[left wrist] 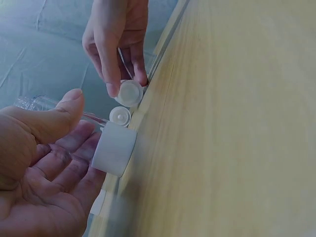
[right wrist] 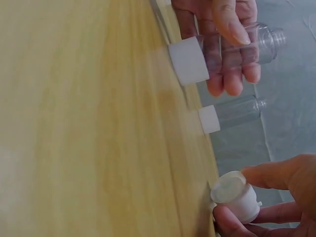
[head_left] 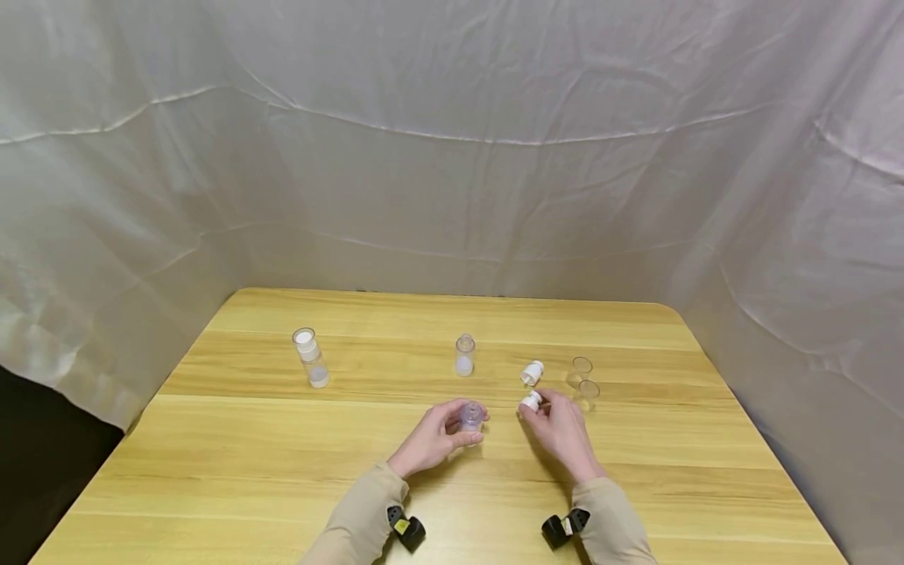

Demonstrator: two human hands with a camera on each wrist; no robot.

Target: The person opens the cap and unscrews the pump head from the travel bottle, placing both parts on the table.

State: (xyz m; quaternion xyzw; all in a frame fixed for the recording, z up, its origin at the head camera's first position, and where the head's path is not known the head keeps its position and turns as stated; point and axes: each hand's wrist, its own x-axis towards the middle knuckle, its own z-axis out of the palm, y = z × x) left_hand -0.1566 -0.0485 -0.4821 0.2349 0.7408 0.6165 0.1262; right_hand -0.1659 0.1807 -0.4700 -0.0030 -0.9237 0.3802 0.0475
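My left hand grips a clear bottle with thumb and fingers. The bottle stands upright, its threaded neck uncovered and its white base at the table. To the right, my right hand pinches a white pump head between thumb and fingers, apart from the bottle. Just beyond that hand, a second white pump head lies on the table. Another clear bottle with an uncovered neck stands farther back.
Two clear caps stand right of the pump heads. At the left is a bottle with a white pump top and clear cap on it. Pale curtains hang behind and beside the wooden table.
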